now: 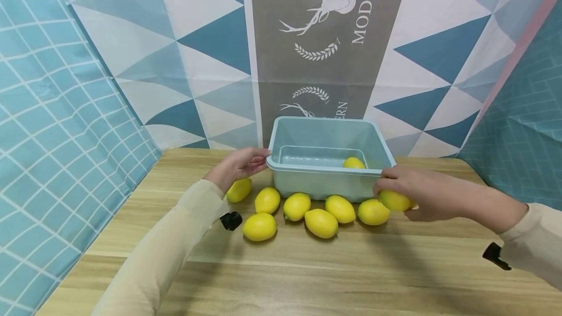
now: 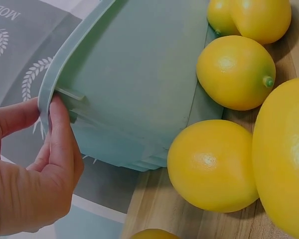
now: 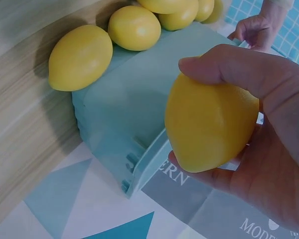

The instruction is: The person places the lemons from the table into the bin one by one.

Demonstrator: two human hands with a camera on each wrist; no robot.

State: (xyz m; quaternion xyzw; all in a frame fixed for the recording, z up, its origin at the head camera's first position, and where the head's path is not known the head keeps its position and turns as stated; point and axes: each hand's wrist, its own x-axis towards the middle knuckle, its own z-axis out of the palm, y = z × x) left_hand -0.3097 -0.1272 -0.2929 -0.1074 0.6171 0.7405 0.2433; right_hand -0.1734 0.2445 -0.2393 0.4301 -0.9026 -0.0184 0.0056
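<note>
"What is the bare left hand (image 2: 37,186) doing?"
"It is pinching a pale blue-green, smooth-walled plastic bin (image 2: 139,74) by its rim (image 2: 67,47)."
"And what is lying beside the bin?"
"Glossy yellow oval lemons (image 2: 212,167) are clustering on a light-brown wood-grain tabletop (image 2: 154,204)."

lemon (image 1: 353,162) inside the tub (image 1: 325,185) (lower part hidden by front rim (image 1: 325,169))

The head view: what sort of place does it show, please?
Probably a staged tabletop corner indoors: a wood-grain table, a deer-printed sheet hung behind it, and a creased tile-patterned sheet along the left side.
</note>
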